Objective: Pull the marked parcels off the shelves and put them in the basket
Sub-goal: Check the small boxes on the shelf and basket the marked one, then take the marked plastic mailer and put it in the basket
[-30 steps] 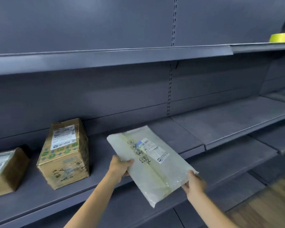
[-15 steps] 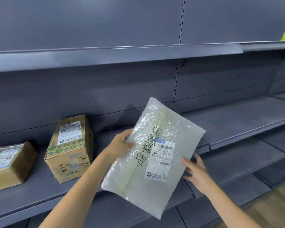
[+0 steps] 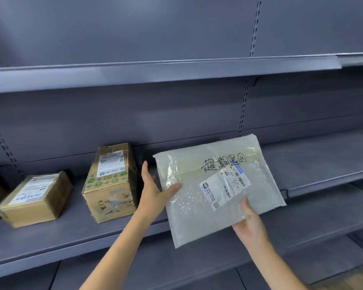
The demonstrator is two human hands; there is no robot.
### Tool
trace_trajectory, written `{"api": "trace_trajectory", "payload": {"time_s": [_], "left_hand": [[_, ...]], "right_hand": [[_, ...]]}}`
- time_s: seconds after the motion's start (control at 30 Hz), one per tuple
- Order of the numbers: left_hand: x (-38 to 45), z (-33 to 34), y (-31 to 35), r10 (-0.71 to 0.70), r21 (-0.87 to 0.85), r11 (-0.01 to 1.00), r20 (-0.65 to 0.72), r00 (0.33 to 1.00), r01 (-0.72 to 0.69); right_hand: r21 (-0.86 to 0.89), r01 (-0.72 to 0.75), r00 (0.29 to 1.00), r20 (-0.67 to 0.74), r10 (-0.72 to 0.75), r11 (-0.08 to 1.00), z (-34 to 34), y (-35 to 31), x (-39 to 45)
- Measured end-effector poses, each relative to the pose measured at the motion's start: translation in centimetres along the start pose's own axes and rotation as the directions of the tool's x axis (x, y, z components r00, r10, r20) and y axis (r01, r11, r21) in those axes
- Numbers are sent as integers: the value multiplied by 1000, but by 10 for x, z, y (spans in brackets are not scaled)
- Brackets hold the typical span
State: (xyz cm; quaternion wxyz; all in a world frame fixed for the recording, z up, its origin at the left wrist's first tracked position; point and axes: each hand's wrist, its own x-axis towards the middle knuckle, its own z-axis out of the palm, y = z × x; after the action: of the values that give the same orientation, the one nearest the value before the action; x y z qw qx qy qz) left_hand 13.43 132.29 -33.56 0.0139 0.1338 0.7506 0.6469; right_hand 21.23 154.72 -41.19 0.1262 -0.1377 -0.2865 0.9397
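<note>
- Both hands were seen at the lower centre of the frame, each on the white bubble mailer [image 3: 208,197].
- The left hand [image 3: 153,191] was laid on the mailer's left edge, thumb across its front and fingers straight behind it.
- The right hand [image 3: 249,222] was clasped on the mailer's lower edge, thumb lying on the front below the shipping label [image 3: 224,188].
- The mailer was held in the air at centre right of the frame, in front of the grey shelf [image 3: 50,237], black handwriting near its top edge.
- Two cardboard boxes were stood on that shelf: an upright box [image 3: 110,183] just left of the left hand, and a flatter box [image 3: 35,197] at the left of the frame.
</note>
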Motion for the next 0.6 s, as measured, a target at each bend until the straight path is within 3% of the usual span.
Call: {"api": "trace_trajectory", "payload": {"time_s": [0.07,0.3,0.47,0.6], "left_hand": [[-4,0,-7,-72,-160,984,63,995,81],[-12,-40,-21,-76,-293,953,0,997,73],[-30,-68,-30,-117,-350,930,5,993,112],[-55,-90,-40,-119,-350,930,-9,993,108]], "right_hand": [[-17,-21,1000,18,22,1000,4,7,-2],[34,130,991,27,-131,991,-28,-21,-7],[-227,-10,997,73,27,974,-33,-32,-20],[-300,-80,995,39,96,951,-37,-14,-41]]}}
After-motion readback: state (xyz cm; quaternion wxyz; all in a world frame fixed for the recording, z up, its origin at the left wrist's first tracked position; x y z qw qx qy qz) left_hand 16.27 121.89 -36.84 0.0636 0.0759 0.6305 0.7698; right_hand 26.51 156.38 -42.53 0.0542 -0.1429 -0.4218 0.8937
